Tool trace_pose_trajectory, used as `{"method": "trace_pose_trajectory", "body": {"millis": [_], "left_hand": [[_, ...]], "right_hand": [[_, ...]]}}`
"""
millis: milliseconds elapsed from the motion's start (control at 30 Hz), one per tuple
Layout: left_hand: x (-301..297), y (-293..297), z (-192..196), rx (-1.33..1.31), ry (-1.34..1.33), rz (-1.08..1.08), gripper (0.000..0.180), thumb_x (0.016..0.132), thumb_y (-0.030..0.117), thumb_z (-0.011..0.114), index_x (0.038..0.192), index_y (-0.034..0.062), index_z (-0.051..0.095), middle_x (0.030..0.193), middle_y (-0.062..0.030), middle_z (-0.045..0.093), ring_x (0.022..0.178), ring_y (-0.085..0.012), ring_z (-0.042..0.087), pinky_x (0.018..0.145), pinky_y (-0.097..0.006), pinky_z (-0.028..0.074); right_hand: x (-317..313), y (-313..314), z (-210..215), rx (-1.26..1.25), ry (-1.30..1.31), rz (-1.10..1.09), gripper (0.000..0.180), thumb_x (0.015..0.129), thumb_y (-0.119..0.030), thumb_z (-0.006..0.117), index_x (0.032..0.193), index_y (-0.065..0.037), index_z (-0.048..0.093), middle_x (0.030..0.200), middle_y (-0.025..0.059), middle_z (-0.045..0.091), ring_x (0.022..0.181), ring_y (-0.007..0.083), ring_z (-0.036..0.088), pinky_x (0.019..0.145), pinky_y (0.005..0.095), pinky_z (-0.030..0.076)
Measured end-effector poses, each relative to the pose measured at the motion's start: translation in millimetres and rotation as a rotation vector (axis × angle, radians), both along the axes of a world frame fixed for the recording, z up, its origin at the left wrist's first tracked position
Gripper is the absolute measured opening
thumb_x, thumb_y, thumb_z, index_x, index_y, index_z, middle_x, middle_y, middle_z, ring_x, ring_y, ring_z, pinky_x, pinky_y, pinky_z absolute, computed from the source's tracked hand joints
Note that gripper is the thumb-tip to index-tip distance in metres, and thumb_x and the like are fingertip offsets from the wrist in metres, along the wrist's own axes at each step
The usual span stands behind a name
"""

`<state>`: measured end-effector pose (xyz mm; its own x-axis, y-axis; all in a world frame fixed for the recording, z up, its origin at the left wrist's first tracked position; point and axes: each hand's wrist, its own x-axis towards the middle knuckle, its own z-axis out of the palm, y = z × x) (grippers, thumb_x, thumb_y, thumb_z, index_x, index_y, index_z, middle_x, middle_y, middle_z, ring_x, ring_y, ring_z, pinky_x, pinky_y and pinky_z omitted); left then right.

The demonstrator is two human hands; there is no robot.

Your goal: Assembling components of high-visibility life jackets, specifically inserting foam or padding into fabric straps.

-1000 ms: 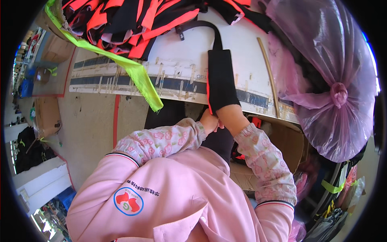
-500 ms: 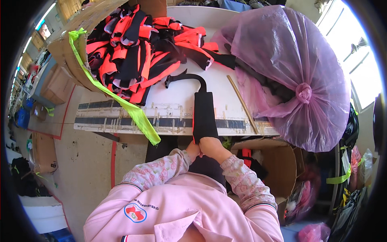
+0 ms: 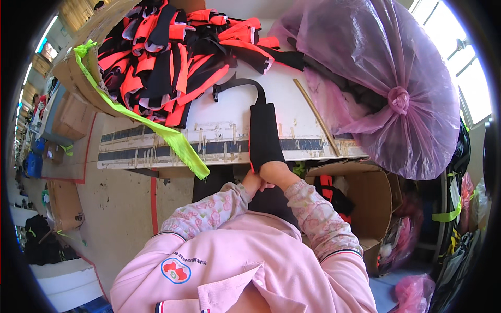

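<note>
A black fabric strap cover (image 3: 265,133) with an orange edge lies lengthwise over the table's front edge. From its far end a black webbing strap (image 3: 249,82) curves left and ends in a small dark buckle (image 3: 215,94). My right hand (image 3: 277,173) is closed over the cover's near end, knuckles up. My left hand (image 3: 253,182) is closed at the same end, close against the right one. Some fingers show below the right hand; the rest, and what lies between them, are hidden. Farther back on the left is a heap of black and orange covers (image 3: 162,68).
A cardboard box (image 3: 86,78) lies open around the heap, with a neon yellow strip (image 3: 151,128) hanging from it. A tied pink plastic bag (image 3: 376,68) fills the table's right side, beside a thin wooden stick (image 3: 315,116). Below stands an open carton (image 3: 365,195).
The view has tilted slightly, so the table sits higher in the picture. Both hands keep hold of the cover's near end, and more of the fingers shows beneath the right hand.
</note>
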<state>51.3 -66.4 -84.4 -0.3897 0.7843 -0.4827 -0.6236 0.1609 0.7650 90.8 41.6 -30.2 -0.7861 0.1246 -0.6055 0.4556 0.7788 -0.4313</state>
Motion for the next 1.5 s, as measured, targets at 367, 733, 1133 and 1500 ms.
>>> {"method": "trace_pose_trajectory", "body": {"millis": [367,733,1133,1500], "left_hand": [[-6.8,-0.8,13.4,0.005,0.042,0.198,0.019,0.088,0.021,0.053,0.089,0.0028,0.058,0.066,-0.0058,0.057,0.041,-0.0108,0.046,0.061,-0.032,0.054],[1.9,8.2,-5.7,-0.097,-0.087,0.499,0.012,0.077,0.017,0.063,0.081,0.0061,0.061,0.064,-0.0061,0.06,0.048,-0.0147,0.054,0.041,-0.027,0.04],[-55.9,-23.2,40.0,-0.089,-0.301,-0.31,0.07,0.075,0.065,0.054,0.123,0.0147,0.046,0.108,-0.0203,0.053,0.079,-0.0273,0.062,0.069,-0.043,0.052],[-38.1,-16.3,11.1,-0.15,-0.101,-0.124,0.023,0.079,0.011,0.059,0.1,0.0029,0.058,0.085,-0.0134,0.064,0.055,-0.0223,0.062,0.049,-0.034,0.054]], "right_hand": [[43.1,23.1,92.5,0.023,0.971,-0.257,0.044,0.078,-0.005,0.057,0.121,0.0,0.049,0.116,0.02,0.054,0.113,0.0325,0.05,0.095,0.0375,0.04],[18.6,-10.7,7.9,0.133,0.887,-0.03,0.051,0.07,0.007,0.049,0.121,0.002,0.049,0.127,0.0198,0.046,0.123,0.033,0.04,0.106,0.0401,0.028],[36.2,-13.4,16.9,0.097,0.753,0.111,0.06,0.088,-0.035,0.047,0.132,0.005,0.034,0.139,0.0235,0.03,0.131,0.0407,0.021,0.109,0.0462,0.014],[-0.5,-3.6,22.9,0.132,0.749,0.095,0.065,0.085,-0.032,0.053,0.135,0.002,0.029,0.141,0.0215,0.027,0.132,0.036,0.023,0.108,0.0451,0.015]]}}
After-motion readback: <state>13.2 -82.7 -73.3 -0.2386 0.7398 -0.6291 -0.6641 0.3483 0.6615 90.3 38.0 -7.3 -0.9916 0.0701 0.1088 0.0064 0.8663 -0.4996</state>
